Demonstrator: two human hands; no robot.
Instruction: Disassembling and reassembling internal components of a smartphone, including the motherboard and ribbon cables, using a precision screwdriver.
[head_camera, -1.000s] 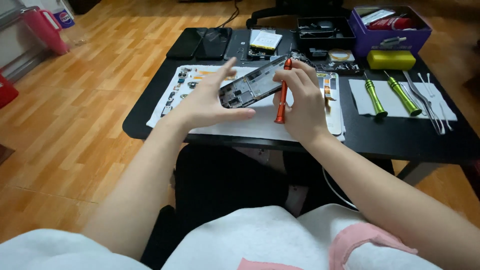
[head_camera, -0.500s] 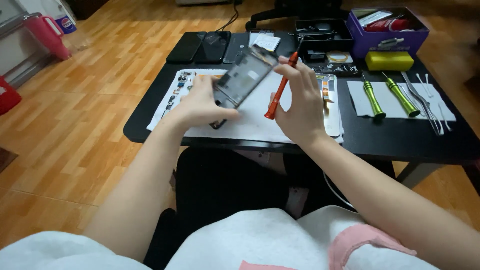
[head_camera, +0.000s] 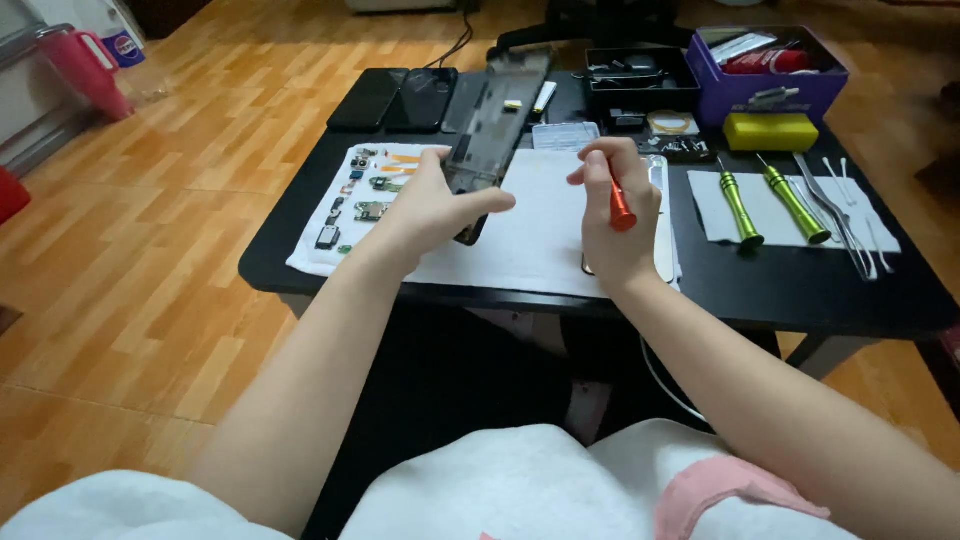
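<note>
Left hand (head_camera: 425, 205) grips the dark phone frame (head_camera: 492, 125) by its near end, fingers wrapped around the lower edge, thumb across the front. Frame is raised off the white mat (head_camera: 540, 235), tilted up, long axis running near-to-far: bottom end at the hand, top end pointing away toward the far side of the black table (head_camera: 800, 290) and leaning slightly right. Open inner side faces the camera.

Right hand (head_camera: 615, 215) is curled closed around an orange screwdriver (head_camera: 620, 205), shaft roughly upright, tip hidden behind the fingers, held just right of the frame, not touching it.

Small loose parts (head_camera: 360, 195) sit on the mat left of the left hand. Two green screwdrivers (head_camera: 770, 205) lie on a white sheet further right, well apart
</note>
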